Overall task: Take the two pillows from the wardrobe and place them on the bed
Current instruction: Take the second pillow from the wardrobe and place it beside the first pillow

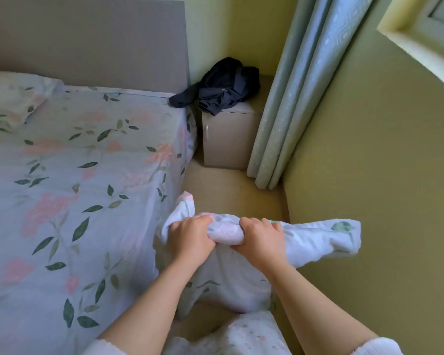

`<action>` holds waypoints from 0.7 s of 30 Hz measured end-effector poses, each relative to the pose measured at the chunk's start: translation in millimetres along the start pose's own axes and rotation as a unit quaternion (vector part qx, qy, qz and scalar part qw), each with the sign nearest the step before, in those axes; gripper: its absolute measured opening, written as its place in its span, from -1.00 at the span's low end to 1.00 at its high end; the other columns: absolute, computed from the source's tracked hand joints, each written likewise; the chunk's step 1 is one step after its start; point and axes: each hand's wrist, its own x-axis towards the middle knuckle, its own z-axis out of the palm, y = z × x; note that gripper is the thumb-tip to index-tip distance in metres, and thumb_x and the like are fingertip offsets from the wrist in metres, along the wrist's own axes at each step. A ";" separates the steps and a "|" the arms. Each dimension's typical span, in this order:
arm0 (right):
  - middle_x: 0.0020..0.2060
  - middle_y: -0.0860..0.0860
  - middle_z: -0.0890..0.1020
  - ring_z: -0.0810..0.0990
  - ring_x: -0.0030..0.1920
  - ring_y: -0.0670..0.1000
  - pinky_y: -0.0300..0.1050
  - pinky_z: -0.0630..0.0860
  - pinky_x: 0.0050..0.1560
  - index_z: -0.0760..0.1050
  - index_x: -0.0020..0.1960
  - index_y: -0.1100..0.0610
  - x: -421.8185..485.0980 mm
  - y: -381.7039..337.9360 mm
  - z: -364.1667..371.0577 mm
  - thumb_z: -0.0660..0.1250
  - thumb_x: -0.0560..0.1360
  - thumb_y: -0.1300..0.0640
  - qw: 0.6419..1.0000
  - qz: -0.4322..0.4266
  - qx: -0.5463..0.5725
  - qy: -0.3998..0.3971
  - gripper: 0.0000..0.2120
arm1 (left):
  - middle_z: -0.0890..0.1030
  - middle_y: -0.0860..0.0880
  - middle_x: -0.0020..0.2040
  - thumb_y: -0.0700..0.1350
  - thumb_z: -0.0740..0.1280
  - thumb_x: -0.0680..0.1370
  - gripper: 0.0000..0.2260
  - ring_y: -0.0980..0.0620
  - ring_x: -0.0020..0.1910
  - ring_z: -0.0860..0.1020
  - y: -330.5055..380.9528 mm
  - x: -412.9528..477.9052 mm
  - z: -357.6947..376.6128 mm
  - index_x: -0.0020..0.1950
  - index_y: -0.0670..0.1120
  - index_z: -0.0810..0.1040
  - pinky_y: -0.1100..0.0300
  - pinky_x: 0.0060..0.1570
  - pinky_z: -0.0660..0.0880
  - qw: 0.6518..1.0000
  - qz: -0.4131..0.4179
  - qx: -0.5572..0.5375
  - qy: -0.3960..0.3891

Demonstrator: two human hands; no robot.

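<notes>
Snagging is looking likely: left hand (190,238) and right hand (260,240) are clenching the pillow (315,242) by its bunched edge, its bulk dangling beside the bed (87,175).

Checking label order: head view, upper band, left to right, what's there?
Upper band: floral-print pillow on the bed → heap of dark navy clothing → pale green patterned curtain → olive-green wall → cream window frame.
</notes>
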 end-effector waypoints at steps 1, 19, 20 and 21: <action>-0.15 -0.02 0.61 0.49 -0.08 0.11 -0.06 0.14 -0.14 0.24 -0.23 0.00 14.4 -0.4 1.6 0.25 0.39 -0.10 1.000 -0.007 -0.004 0.000 -0.77 | 0.66 -0.04 -0.09 -0.07 0.24 0.41 -0.79 -0.11 -0.07 0.59 -2.5 11.7 0.9 -0.01 0.02 0.57 0.14 -0.07 0.45 1.000 -0.012 0.001 0.005; -0.09 -0.01 0.58 0.47 -0.01 0.12 -0.05 0.13 -0.14 0.44 -0.06 0.06 381.3 -14.8 -81.9 0.35 0.34 -0.02 0.984 -0.177 0.009 0.031 -0.75 | 0.49 -0.11 -0.24 -0.17 0.33 0.28 -0.83 -0.16 -0.26 0.45 5.6 325.8 -79.8 -0.36 -0.06 0.32 0.17 -0.38 0.29 0.979 -0.159 -0.099 0.084; -0.08 0.00 0.58 0.47 0.01 0.13 -0.04 0.13 -0.13 0.44 -0.06 0.06 402.4 -20.6 -90.6 0.35 0.34 -0.01 0.981 -0.191 0.013 0.037 -0.76 | 0.50 -0.11 -0.28 -0.16 0.35 0.25 -0.80 -0.17 -0.29 0.43 5.3 342.4 -90.6 -0.39 -0.07 0.30 0.18 -0.41 0.27 0.974 -0.178 -0.107 0.086; -0.07 0.01 0.58 0.46 0.02 0.14 -0.03 0.13 -0.12 0.45 -0.06 0.06 421.9 -28.1 -98.9 0.35 0.34 0.00 0.978 -0.206 0.014 0.042 -0.77 | 0.49 -0.11 -0.33 -0.15 0.37 0.23 -0.76 -0.18 -0.30 0.43 3.8 357.6 -101.7 -0.40 -0.09 0.28 0.18 -0.43 0.25 0.970 -0.196 -0.112 0.090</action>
